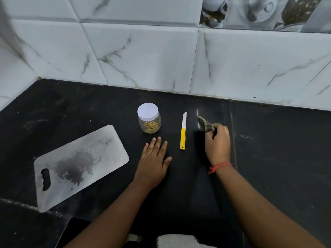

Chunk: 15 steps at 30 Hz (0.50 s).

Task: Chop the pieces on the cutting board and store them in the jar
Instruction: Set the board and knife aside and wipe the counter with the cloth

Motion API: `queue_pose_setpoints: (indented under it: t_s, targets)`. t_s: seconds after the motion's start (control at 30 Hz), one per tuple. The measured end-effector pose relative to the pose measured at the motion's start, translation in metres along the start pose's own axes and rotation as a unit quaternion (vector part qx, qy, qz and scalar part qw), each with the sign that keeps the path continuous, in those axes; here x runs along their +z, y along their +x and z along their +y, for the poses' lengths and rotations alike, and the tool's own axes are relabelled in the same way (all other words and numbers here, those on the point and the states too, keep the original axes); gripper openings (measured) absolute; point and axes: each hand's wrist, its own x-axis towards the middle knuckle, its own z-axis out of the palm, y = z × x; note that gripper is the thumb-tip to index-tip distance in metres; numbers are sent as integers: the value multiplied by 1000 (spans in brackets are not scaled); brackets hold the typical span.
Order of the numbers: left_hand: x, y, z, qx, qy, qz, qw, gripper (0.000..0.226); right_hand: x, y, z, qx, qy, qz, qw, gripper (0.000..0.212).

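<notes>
The left hand (pixel 154 161) lies flat on the black counter (pixel 89 108), fingers straight, pointing toward the jar (pixel 149 119). The right hand (pixel 217 140), a red thread (pixel 219 166) at its wrist, has its fingers curled round a checked cloth (pixel 205 124). The jar stands lidded with yellowish pieces inside; no label reads. The knife (pixel 183 132) lies between the hands. The stained board (pixel 80 165) sits left, its corner near the counter's front edge.

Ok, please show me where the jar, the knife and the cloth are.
jar (pixel 149 126), head view, on its clear glass side below the white lid.
knife (pixel 183 139), head view, on its yellow handle.
cloth (pixel 206 125), head view, on the checked fabric above the right hand.
</notes>
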Motion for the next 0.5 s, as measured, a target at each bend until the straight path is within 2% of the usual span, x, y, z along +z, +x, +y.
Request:
queue_pose_setpoints:
  t_s: [0.2, 0.5]
  targets:
    - [-10, -34, -16, -48, -6, 21, 999, 73, -6, -71, -55, -19, 129, -16, 991, 16]
    - [-25, -90, -77, -126, -28, 61, 990, 71, 41, -123, -112, -8, 167, -102, 981, 13]
